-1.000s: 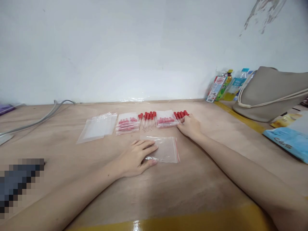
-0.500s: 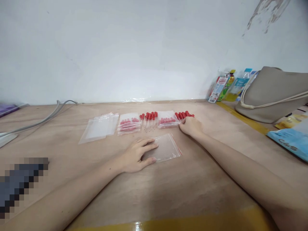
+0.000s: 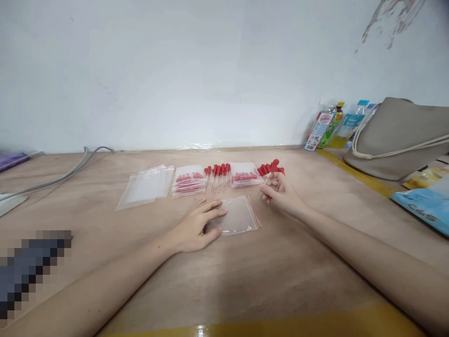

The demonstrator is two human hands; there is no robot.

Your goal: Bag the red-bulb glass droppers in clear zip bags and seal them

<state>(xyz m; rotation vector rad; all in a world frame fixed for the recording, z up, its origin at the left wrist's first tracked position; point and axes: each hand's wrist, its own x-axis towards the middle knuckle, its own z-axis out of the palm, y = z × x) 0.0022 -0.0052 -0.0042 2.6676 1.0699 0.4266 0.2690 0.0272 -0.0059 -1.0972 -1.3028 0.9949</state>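
Head view, centre: your left hand rests, fingers apart, on the left end of a flat clear zip bag, red-lined edge rightward. Right of centre, your right hand pinches a dropper: red bulb, thin pale stem. Likely pick-up step; next move probably calls for steady pinching. Loose droppers lie just behind.

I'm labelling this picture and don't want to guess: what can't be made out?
In the head view:
Clear bag: left end, covered by the left hand.
Red-topped stick: part of its stem, hidden by the right hand.
Dark item: pixelated, cut off by the left edge.
Grey bag: cut off by the right edge.
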